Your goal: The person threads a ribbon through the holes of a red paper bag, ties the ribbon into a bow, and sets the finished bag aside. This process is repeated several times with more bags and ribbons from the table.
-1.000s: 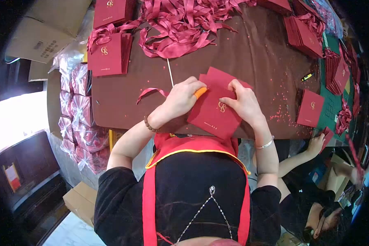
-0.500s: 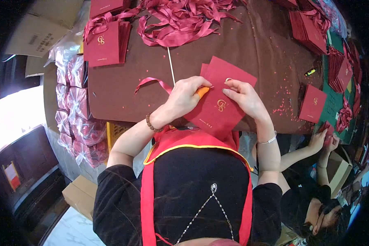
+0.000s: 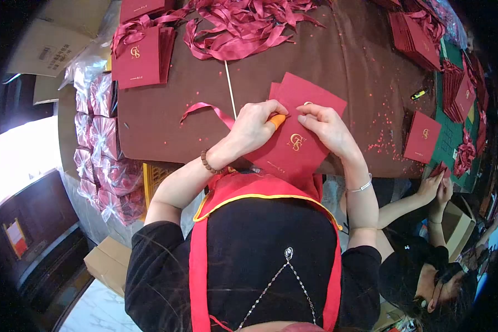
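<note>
A flat dark red paper bag (image 3: 301,157) with a gold letter emblem lies in front of me at the table edge, another red piece showing behind its upper left. My left hand (image 3: 255,126), an orange cover on its thumb, is closed in a pinch over the bag's left side. From under that hand a red satin ribbon (image 3: 205,106) trails left across the cloth; its other end is hidden. My right hand (image 3: 329,131) rests on the bag's right part, thumb and forefinger pinched together close to the left fingertips. Whatever sits between them is too small to make out.
Loose red ribbons (image 3: 238,33) are heaped at the back. Stacked red bags (image 3: 138,58) stand at left, more (image 3: 418,41) at right. A thin white stick (image 3: 229,88) and a yellow marker (image 3: 419,94) lie on the brown cloth. Another person's hands (image 3: 434,191) work at right.
My right fingertips have shifted slightly left, nearer my left fingertips. Both hands stay over the bag, which has barely moved.
</note>
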### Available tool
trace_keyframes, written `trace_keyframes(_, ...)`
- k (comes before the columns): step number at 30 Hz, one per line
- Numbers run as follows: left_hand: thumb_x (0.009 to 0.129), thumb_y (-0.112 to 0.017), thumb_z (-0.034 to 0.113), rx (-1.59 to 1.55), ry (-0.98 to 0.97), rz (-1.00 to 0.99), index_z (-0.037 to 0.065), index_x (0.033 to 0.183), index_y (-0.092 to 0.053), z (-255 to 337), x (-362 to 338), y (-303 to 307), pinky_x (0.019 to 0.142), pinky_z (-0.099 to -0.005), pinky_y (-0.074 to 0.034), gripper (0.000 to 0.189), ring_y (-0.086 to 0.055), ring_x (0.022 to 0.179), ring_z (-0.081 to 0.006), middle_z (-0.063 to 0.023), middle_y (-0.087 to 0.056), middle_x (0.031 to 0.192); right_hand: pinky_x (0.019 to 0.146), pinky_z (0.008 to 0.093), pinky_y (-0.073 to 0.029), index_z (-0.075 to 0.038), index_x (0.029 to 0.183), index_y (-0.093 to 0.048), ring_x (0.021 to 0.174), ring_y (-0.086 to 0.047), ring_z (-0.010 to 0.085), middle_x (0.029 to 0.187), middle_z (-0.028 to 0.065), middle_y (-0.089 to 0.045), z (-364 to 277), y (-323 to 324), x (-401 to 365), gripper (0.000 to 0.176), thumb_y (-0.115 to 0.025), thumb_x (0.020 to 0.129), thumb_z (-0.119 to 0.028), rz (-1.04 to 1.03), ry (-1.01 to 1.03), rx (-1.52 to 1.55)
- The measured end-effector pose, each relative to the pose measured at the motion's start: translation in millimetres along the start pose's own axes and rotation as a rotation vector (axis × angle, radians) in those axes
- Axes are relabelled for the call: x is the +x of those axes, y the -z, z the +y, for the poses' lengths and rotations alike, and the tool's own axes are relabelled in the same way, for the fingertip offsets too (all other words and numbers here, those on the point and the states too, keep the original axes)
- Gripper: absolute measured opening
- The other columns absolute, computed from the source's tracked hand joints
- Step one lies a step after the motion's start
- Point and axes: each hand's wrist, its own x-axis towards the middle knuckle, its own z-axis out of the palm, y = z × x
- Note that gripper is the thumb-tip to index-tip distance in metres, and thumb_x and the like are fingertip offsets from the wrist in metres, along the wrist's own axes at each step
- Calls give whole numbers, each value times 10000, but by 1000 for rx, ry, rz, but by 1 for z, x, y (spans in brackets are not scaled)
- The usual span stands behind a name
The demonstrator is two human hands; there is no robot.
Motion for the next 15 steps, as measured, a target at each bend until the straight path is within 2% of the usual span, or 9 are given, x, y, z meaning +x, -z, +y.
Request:
trace_keyframes(5,835,-592,69,16,-14,-7,0,949,-634,2,2,-1,662,-309,-494,139,-659,750,-213,-160,-668,808,722,206,-429,71,1092,-563,822,-515,47,887,-17,-562,-8,-2,-3,288,-591,856,-93,2,-10,16)
trace_keyframes(7,832,-594,67,22,-26,-4,-1,946,-634,2,3,-1,657,-308,-493,139,-658,745,-211,-159,-667,802,713,211,-434,46,1077,-573,804,-522,54,861,-7,-575,-15,-2,-5,267,-600,845,-83,10,-21,-117)
trace_keyframes(13,810,-599,52,13,34,-39,-5,924,-640,8,4,3,651,-307,-489,134,-653,731,-205,-156,-668,803,745,216,-450,32,1076,-575,837,-558,78,891,37,-626,-2,-6,-4,256,-599,845,-74,52,112,-79)
trace_keyframes(15,808,-595,51,8,9,-36,-12,910,-647,5,6,3,662,-303,-487,131,-650,743,-191,-147,-675,817,753,221,-456,36,1084,-573,854,-564,83,911,47,-633,0,-6,-4,260,-596,847,-69,42,93,-64)
